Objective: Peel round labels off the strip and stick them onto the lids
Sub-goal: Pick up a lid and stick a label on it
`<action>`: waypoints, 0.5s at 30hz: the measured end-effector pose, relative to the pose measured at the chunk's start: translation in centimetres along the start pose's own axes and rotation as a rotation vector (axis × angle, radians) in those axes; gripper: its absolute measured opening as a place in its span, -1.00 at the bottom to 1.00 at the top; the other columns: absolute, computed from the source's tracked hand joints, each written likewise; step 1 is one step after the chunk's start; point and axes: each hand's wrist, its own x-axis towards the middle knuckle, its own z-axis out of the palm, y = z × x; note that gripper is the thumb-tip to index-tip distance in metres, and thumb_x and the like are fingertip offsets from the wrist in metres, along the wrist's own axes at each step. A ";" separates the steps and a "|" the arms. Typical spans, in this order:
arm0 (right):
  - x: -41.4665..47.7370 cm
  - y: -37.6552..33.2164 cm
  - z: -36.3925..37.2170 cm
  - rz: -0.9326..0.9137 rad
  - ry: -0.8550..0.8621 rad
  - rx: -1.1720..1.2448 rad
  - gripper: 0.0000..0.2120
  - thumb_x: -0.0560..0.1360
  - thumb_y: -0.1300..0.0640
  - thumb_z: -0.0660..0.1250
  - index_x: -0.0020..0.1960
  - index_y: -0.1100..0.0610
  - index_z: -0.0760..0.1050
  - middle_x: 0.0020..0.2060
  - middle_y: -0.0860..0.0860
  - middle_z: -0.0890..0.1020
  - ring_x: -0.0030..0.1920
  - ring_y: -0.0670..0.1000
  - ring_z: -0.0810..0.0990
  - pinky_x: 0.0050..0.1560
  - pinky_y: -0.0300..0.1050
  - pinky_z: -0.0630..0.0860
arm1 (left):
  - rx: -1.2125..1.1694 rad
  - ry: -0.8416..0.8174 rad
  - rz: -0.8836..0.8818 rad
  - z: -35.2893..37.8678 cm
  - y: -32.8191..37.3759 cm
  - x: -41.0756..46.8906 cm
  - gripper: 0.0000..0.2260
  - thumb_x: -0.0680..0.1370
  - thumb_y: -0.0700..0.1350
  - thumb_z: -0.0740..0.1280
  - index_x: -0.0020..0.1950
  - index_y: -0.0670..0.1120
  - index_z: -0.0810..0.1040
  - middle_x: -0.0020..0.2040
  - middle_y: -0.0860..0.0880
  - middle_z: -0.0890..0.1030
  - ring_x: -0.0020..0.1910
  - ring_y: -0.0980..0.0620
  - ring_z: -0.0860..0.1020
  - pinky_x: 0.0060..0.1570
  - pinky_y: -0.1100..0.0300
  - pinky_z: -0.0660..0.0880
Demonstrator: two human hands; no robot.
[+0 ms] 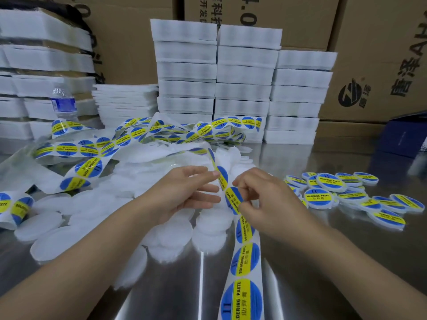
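Behind everything we see cardboard boxes [129,42], and in front of them stacks of white packs [245,88] on a shiny metal table [323,262]. A long strip [245,269] of blue and yellow labels loops across the table and rises between the hands. We find plain white lids [168,234] heaped under the hands and labelled lids [330,181] well off to the right. The left hand [184,190] has its fingers stretched out, tips against the strip. The right hand [261,199], fingers curled, pinches a label [233,197] on the strip.
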 end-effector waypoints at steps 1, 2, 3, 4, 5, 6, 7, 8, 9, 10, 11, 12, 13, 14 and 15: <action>0.0 0.0 0.1 0.007 0.014 0.018 -0.61 0.34 0.36 0.27 -0.31 -0.09 0.20 -0.15 0.00 0.51 -0.14 0.02 0.52 -0.09 0.08 0.46 | 0.019 0.012 -0.016 0.0 -0.2 0.1 -0.33 0.23 0.08 0.49 0.29 -0.11 0.45 -0.05 -0.19 0.69 -0.14 -0.09 0.70 -0.34 0.23 0.58; 0.0 0.0 0.3 0.008 0.028 0.034 -0.60 0.36 0.35 0.29 -0.28 -0.11 0.22 -0.14 -0.03 0.51 -0.14 -0.09 0.52 -0.07 0.04 0.46 | 0.032 0.015 -0.025 0.0 -0.3 0.1 -0.33 0.28 0.07 0.48 0.32 -0.12 0.42 -0.04 -0.20 0.69 -0.14 -0.09 0.70 -0.33 0.23 0.58; 0.0 -0.2 0.3 0.002 0.035 0.057 -0.61 0.37 0.34 0.30 -0.23 -0.13 0.26 -0.14 -0.08 0.51 -0.13 -0.16 0.51 -0.06 -0.03 0.46 | 0.042 0.005 -0.024 0.0 -0.5 0.1 -0.35 0.28 0.10 0.47 0.31 -0.11 0.44 -0.04 -0.20 0.69 -0.13 -0.09 0.70 -0.32 0.23 0.59; -0.1 -0.3 0.4 -0.010 0.028 0.084 -0.64 0.39 0.34 0.31 -0.18 -0.12 0.32 -0.14 -0.12 0.50 -0.12 -0.21 0.50 -0.05 -0.09 0.46 | 0.043 -0.016 -0.024 0.1 -0.4 0.1 -0.36 0.26 0.14 0.46 0.26 -0.09 0.48 -0.06 -0.18 0.70 -0.12 -0.09 0.70 -0.31 0.23 0.59; -0.1 -0.5 0.5 -0.033 0.008 0.112 -0.70 0.39 0.35 0.32 -0.13 -0.05 0.40 -0.14 -0.13 0.51 -0.11 -0.22 0.50 -0.05 -0.14 0.46 | 0.046 -0.034 -0.020 0.1 -0.4 0.0 -0.39 0.23 0.18 0.45 0.20 -0.06 0.52 -0.08 -0.16 0.71 -0.12 -0.09 0.70 -0.30 0.22 0.59; -0.2 -0.6 0.6 -0.066 -0.012 0.141 -0.75 0.38 0.37 0.32 -0.09 0.03 0.46 -0.14 -0.12 0.53 -0.11 -0.19 0.52 -0.05 -0.19 0.47 | 0.046 -0.037 -0.013 0.2 -0.4 0.0 -0.45 0.24 0.20 0.45 0.15 -0.04 0.55 -0.11 -0.13 0.71 -0.14 -0.09 0.70 -0.30 0.21 0.59; -0.3 -0.8 0.8 -0.099 -0.029 0.176 -0.77 0.38 0.38 0.33 -0.07 0.10 0.50 -0.15 -0.10 0.55 -0.12 -0.16 0.53 -0.05 -0.25 0.46 | 0.043 -0.023 0.003 0.2 -0.4 0.2 -0.53 0.30 0.18 0.45 0.12 -0.03 0.57 -0.14 -0.11 0.70 -0.19 -0.07 0.70 -0.30 0.20 0.60; -0.4 -1.1 0.9 -0.117 -0.037 0.229 -0.80 0.37 0.36 0.34 -0.07 0.13 0.52 -0.17 -0.09 0.57 -0.14 -0.15 0.54 -0.06 -0.30 0.46 | 0.037 -0.002 0.023 0.1 -0.5 0.3 -0.64 0.40 0.11 0.43 0.10 -0.04 0.58 -0.18 -0.09 0.68 -0.25 -0.05 0.68 -0.31 0.19 0.60; -0.6 -1.3 1.1 -0.112 -0.030 0.303 -0.83 0.37 0.32 0.35 -0.08 0.12 0.52 -0.19 -0.11 0.58 -0.16 -0.15 0.55 -0.07 -0.34 0.45 | 0.021 0.014 0.043 0.0 -0.5 0.4 -0.78 0.49 -0.01 0.39 0.08 -0.06 0.59 -0.22 -0.06 0.66 -0.30 -0.02 0.66 -0.31 0.18 0.60; -0.6 -1.5 1.2 -0.085 0.000 0.383 -0.87 0.38 0.25 0.36 -0.09 0.09 0.52 -0.21 -0.13 0.58 -0.18 -0.16 0.55 -0.08 -0.35 0.44 | -0.016 0.017 0.049 -0.1 -0.4 0.4 -0.87 0.54 -0.13 0.33 0.06 -0.09 0.60 -0.25 -0.05 0.66 -0.33 0.00 0.65 -0.31 0.18 0.61; -0.5 -1.6 1.2 -0.035 0.052 0.455 -0.90 0.39 0.18 0.35 -0.10 0.05 0.52 -0.23 -0.14 0.59 -0.20 -0.17 0.55 -0.09 -0.35 0.43 | -0.081 0.005 0.046 -0.2 -0.3 0.5 -0.85 0.56 -0.23 0.26 0.06 -0.12 0.59 -0.24 -0.05 0.68 -0.33 0.01 0.66 -0.30 0.18 0.62; -0.3 -1.5 1.3 0.039 0.113 0.521 -0.91 0.39 0.12 0.34 -0.11 0.01 0.51 -0.25 -0.16 0.59 -0.21 -0.18 0.54 -0.10 -0.34 0.43 | -0.160 -0.014 0.033 -0.3 -0.2 0.4 -0.81 0.56 -0.32 0.21 0.06 -0.16 0.58 -0.19 -0.07 0.70 -0.29 0.01 0.67 -0.28 0.18 0.62; -0.1 -1.4 1.3 0.135 0.167 0.589 -0.90 0.37 0.06 0.34 -0.11 -0.02 0.51 -0.26 -0.16 0.58 -0.22 -0.17 0.53 -0.11 -0.33 0.44 | -0.253 -0.027 0.014 -0.2 0.0 0.4 -0.77 0.54 -0.37 0.17 0.06 -0.20 0.58 -0.14 -0.10 0.71 -0.25 0.00 0.68 -0.26 0.18 0.63; 0.3 -1.2 1.4 0.244 0.198 0.659 -0.88 0.36 0.01 0.34 -0.11 -0.02 0.51 -0.25 -0.16 0.58 -0.23 -0.15 0.53 -0.13 -0.29 0.44 | -0.353 -0.035 -0.015 -0.1 0.1 0.3 -0.74 0.53 -0.40 0.14 0.04 -0.24 0.59 -0.12 -0.13 0.71 -0.23 0.00 0.69 -0.24 0.18 0.63; 0.6 -1.0 1.4 0.360 0.196 0.728 -0.85 0.35 -0.04 0.36 -0.11 -0.01 0.51 -0.24 -0.14 0.58 -0.23 -0.13 0.55 -0.16 -0.25 0.46 | -0.449 -0.048 -0.042 -0.1 0.1 0.4 -0.71 0.50 -0.41 0.11 -0.03 -0.25 0.61 -0.15 -0.13 0.70 -0.25 0.00 0.68 -0.25 0.18 0.64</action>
